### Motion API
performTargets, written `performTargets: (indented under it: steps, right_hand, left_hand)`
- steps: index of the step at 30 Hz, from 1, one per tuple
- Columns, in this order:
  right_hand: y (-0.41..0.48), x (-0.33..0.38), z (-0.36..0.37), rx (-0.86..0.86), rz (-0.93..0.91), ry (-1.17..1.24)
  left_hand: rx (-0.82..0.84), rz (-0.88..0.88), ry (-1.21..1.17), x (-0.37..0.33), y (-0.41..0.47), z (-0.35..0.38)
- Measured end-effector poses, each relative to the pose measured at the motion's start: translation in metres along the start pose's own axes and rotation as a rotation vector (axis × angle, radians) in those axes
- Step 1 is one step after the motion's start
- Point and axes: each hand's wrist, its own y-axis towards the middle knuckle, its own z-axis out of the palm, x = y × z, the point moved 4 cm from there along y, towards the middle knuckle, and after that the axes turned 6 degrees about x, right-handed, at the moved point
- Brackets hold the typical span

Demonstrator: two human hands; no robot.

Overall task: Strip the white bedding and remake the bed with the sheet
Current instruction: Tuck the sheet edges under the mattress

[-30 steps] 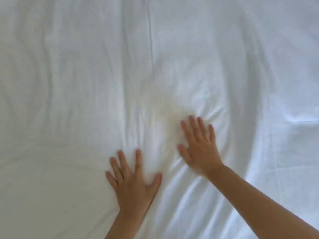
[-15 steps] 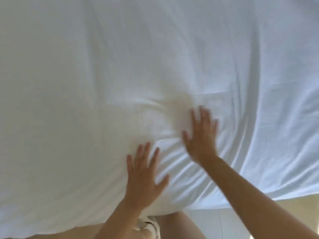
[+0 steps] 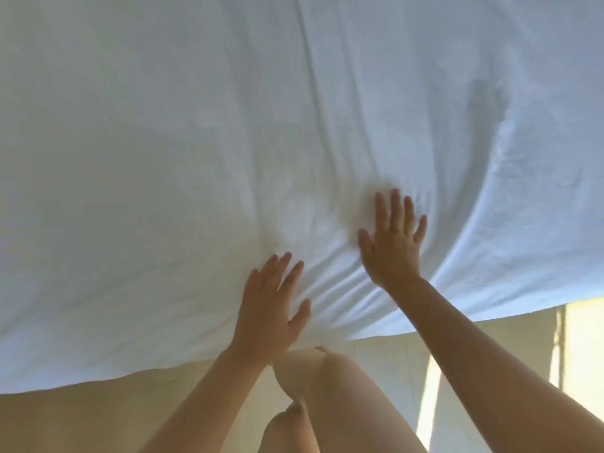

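Pressing flat: both palms were down on the white sheet [image 3: 196, 158], and neither one had gathered any cloth!
Left hand [image 3: 268, 308]: sat at 6 o'clock of the view's middle, open, fingers straight and close together aiming toward 1 o'clock, thumb splayed out toward 3 o'clock. It rested on the fabric just inside the near edge.
Right hand [image 3: 392, 243]: lay at 1 o'clock of the other hand and apart from it, open too, fingers straight and slightly fanned toward 12 o'clock, thumb out toward 9 o'clock.
Sheet position: it was spread wide from 9 o'clock round through 12 to 3, and its near edge ran from 8 o'clock up to 3 o'clock.
Creases [image 3: 336, 295]: a tight fan of ridges was bunched between the two hands, from the left thumb across to the right wrist.
Long fold [image 3: 310, 60]: ran from 12 o'clock down toward the middle.
Curved fold [image 3: 474, 207]: swept from 2 o'clock round to the right wrist.
Forearms [image 3: 490, 354]: bare, they came in from 6 and 5 o'clock.
Legs [image 3: 343, 397]: bare, at 6 o'clock, between the forearms and below the edge.
Floor [image 3: 81, 426]: pale, showing at 7 o'clock.
Strip of light [image 3: 431, 403]: bright, at 5 o'clock.
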Motion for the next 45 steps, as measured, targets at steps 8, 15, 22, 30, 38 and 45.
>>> performTargets:
  steps: [8, 15, 22, 30, 38, 45]
  right_hand:
    - [0.063, -0.002, -0.01, 0.135, -0.59, -0.23]
    - [0.129, -0.343, -0.072, 0.063, -0.081, -0.189]
    - [0.201, -0.429, -0.135, 0.007, -0.09, -0.088]
    - [0.254, -0.451, -0.131, 0.09, -0.611, -0.232]
    - [0.277, -0.602, -0.197, 0.01, -0.184, 0.02]
    - [0.253, -0.636, -0.154, 0.271, -0.533, -0.198]
  left_hand:
    - [-0.012, -0.523, -0.021, -0.05, 0.066, 0.056]
    - [0.006, -0.517, -0.071, -0.221, 0.177, 0.149]
    - [0.063, -0.528, -0.098, -0.389, 0.31, 0.206]
    - [0.231, -0.649, -0.135, -0.489, 0.321, 0.254]
    - [0.137, -0.848, -0.173, -0.55, 0.316, 0.277]
    - [0.045, -0.909, -0.263, -0.585, 0.34, 0.298]
